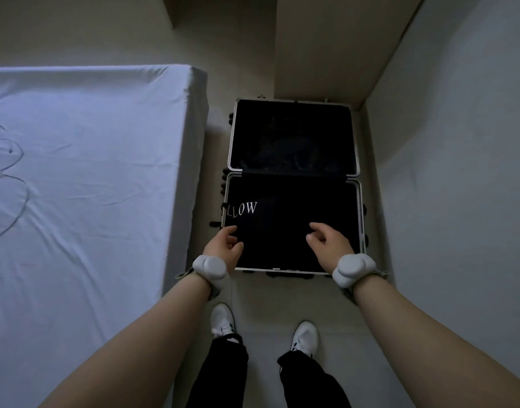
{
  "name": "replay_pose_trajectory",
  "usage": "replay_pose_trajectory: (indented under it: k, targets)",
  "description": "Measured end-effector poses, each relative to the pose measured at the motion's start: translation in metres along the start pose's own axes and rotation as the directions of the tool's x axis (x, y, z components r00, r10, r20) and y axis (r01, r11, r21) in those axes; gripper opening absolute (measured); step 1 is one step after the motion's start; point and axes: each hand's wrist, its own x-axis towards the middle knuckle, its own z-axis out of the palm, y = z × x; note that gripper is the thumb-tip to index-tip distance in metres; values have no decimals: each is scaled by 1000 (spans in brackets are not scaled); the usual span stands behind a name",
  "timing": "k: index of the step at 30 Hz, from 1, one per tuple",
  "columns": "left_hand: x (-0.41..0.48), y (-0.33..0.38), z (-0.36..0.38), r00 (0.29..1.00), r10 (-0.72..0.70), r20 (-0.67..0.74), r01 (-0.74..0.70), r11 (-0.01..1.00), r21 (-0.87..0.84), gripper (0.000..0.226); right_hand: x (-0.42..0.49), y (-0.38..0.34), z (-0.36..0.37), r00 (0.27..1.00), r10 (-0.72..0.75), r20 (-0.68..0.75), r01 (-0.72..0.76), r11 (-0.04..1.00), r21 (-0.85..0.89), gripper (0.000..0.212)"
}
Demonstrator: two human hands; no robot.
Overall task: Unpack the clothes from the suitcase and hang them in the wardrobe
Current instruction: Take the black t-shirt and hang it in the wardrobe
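An open suitcase with a silver frame [359, 184] lies flat on the floor between the bed and the wall. Its near half holds a black garment [285, 219] with white letters at the left; the far half looks dark, its contents unclear. My left hand [225, 245] hovers over the garment's near left part, fingers loosely curled, holding nothing. My right hand [328, 244] hovers over the near right part, fingers relaxed, also holding nothing. I cannot tell if either hand touches the cloth. No wardrobe interior shows.
A bed with a pale sheet [85, 178] fills the left side; thin clear hangers [5, 178] lie on it. A plain wall [459, 172] runs along the right. A tall beige panel [317, 54] stands behind the suitcase. My white shoes [223, 320] stand on the floor.
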Motion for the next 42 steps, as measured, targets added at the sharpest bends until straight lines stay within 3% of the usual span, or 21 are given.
replay_pose_trajectory:
  k: [13, 18, 23, 32, 37, 42]
  targets:
    - [214, -148, 123, 997, -5, 80, 9, 999, -42, 68, 222, 138, 162, 998, 62, -10, -61, 997, 41, 48]
    - [287, -190, 162, 989, 120, 86, -129, 985, 115, 72, 297, 179, 216, 999, 34, -40, -27, 985, 171, 59]
    - [355, -223, 194, 967, 255, -19, -246, 947, 206, 73, 367, 213, 255, 992, 22, -125, -5, 991, 133, 72]
    - [390, -239, 220, 962, 264, 68, -269, 875, 402, 80, 420, 247, 282, 987, 130, -97, -115, 982, 148, 92]
    - [394, -241, 220, 959, 244, 145, -284, 847, 450, 83, 422, 246, 273, 983, 60, -174, -59, 998, 9, 72]
    - [400, -236, 219, 964, 205, 167, -260, 851, 456, 75, 417, 226, 283, 937, -169, -304, 190, 981, 39, 49]
